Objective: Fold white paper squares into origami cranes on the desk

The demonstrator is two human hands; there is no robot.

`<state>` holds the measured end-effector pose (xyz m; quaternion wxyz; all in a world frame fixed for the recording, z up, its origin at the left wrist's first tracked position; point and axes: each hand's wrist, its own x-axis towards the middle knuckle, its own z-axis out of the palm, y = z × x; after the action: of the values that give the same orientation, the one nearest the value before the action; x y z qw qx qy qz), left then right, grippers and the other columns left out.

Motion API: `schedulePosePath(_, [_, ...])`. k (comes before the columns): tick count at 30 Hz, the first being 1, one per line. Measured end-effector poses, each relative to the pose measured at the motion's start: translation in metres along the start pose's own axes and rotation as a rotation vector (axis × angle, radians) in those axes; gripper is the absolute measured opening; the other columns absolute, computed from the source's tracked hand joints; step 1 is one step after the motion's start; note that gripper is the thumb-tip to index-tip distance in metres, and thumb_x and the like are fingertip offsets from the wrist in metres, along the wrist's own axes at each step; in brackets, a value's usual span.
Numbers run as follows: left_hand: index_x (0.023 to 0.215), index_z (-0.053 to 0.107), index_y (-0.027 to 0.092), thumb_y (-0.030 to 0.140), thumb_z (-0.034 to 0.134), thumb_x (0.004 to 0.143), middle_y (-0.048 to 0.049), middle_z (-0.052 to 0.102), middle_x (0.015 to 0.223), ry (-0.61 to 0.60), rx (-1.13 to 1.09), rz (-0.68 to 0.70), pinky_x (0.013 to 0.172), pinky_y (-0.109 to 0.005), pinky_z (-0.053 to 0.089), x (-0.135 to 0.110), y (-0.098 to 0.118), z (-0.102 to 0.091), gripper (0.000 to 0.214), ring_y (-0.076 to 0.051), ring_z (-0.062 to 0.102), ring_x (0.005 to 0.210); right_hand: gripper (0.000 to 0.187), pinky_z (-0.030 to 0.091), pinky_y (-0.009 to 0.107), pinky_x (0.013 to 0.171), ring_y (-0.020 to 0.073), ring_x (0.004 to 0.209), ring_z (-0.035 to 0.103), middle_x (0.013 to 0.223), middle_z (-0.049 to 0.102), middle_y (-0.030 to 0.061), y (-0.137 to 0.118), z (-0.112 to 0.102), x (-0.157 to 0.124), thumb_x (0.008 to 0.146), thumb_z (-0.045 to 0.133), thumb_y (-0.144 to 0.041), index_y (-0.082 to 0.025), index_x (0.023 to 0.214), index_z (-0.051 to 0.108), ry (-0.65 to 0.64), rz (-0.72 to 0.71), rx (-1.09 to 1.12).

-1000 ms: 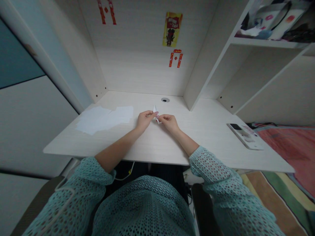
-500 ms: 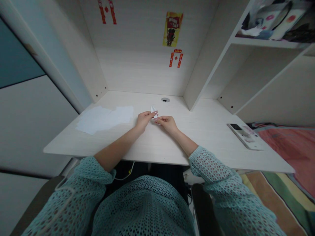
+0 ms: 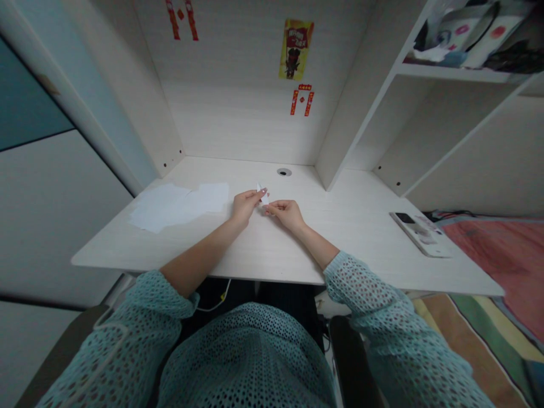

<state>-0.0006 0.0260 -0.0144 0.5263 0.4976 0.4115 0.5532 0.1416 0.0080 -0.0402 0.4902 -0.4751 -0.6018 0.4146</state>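
Observation:
A small folded piece of white paper (image 3: pixel 264 199) is held between my two hands, above the middle of the white desk (image 3: pixel 272 249). My left hand (image 3: pixel 246 204) pinches its upper part between thumb and fingers. At its lower end, my right hand (image 3: pixel 286 213) is closed in a pinch, fingertips on the paper's bottom corner. Fingers cover part of the paper, so its full shape is hidden. Loose sheets of white paper (image 3: pixel 170 207) lie overlapping on the desk to the left of my hands.
A white phone-like device (image 3: pixel 420 235) lies on the desk at the right. Behind my hands is a round cable hole (image 3: pixel 284 172) near the back panel. An upright divider (image 3: pixel 344 113) and a loaded shelf (image 3: pixel 459 71) stand at the right.
The folded paper has turned slightly and looks narrower between my fingers. My left hand has shifted a little to the left; my right hand keeps its pinch at the lower end.

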Motion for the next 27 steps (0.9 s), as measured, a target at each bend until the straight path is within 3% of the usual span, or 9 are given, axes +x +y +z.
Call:
schedulePosePath(5, [0.069, 0.07, 0.015, 0.053, 0.071, 0.061, -0.0079, 0.069, 0.08, 0.039, -0.01, 0.006, 0.06, -0.023, 0.037, 0.0, 0.003, 0.001, 0.038, -0.012, 0.055, 0.065, 0.035, 0.04, 0.026, 0.057, 0.014, 0.059, 0.058, 0.071, 0.071, 0.0088, -0.002, 0.0, -0.001, 0.066, 0.068, -0.049, -0.014, 0.072, 0.073, -0.025, -0.001, -0.036])
schedulePosePath(14, [0.076, 0.071, 0.015, 0.051, 0.073, 0.059, -0.011, 0.07, 0.089, 0.046, -0.095, 0.002, 0.072, -0.028, 0.044, 0.004, -0.001, -0.003, 0.04, -0.017, 0.061, 0.078, 0.042, 0.023, 0.023, 0.046, 0.0062, 0.045, 0.035, 0.057, 0.064, 0.0044, -0.011, 0.002, -0.008, 0.065, 0.066, -0.052, -0.011, 0.071, 0.073, -0.077, 0.034, -0.057])
schedulePosePath(22, [0.081, 0.068, 0.015, 0.055, 0.071, 0.06, -0.0116, 0.07, 0.09, 0.102, -0.121, -0.092, 0.07, -0.027, 0.044, 0.001, 0.007, -0.003, 0.045, -0.019, 0.064, 0.082, 0.042, 0.027, 0.023, 0.047, 0.0078, 0.047, 0.042, 0.062, 0.067, 0.0061, -0.017, 0.002, -0.009, 0.065, 0.066, -0.052, -0.012, 0.072, 0.073, -0.114, 0.036, -0.018])
schedulePosePath(27, [0.082, 0.068, 0.015, 0.057, 0.069, 0.061, -0.0115, 0.07, 0.089, 0.117, -0.095, -0.079, 0.067, -0.026, 0.043, 0.001, 0.007, -0.003, 0.047, -0.019, 0.064, 0.081, 0.04, 0.031, 0.023, 0.049, 0.0084, 0.049, 0.045, 0.061, 0.067, 0.0062, -0.02, 0.001, -0.01, 0.065, 0.067, -0.051, -0.012, 0.069, 0.072, -0.129, 0.038, -0.002])
